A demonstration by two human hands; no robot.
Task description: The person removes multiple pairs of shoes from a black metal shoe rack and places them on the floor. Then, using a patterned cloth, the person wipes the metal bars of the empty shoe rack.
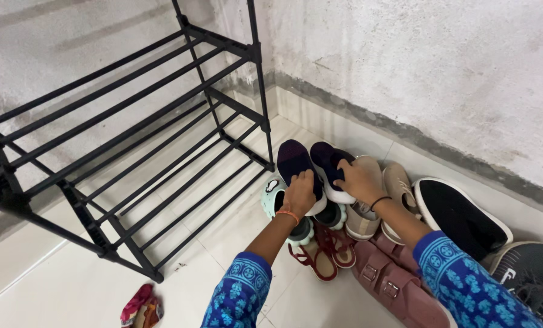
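A pale tiled floor (pixel 71 279) meets rough grey walls (pixel 435 67); a black rack (pixel 131 133) stands empty. The left hand (pixel 300 193) and right hand (pixel 359 180) each clasp a navy shoe (pixel 295 161) atop the shoe pile (pixel 399 267), fingertips hidden.

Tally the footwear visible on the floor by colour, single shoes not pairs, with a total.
Navy slip-on shoes, one under each hand: 2
Mint clogs: 2
Beige sneakers: 2
Red sandals: 2
Pink buckle sandals: 2
Black slip-on shoe: 1
Dark grey sneaker: 1
Red-orange footwear, count unclear: at least 1
Total: at least 13
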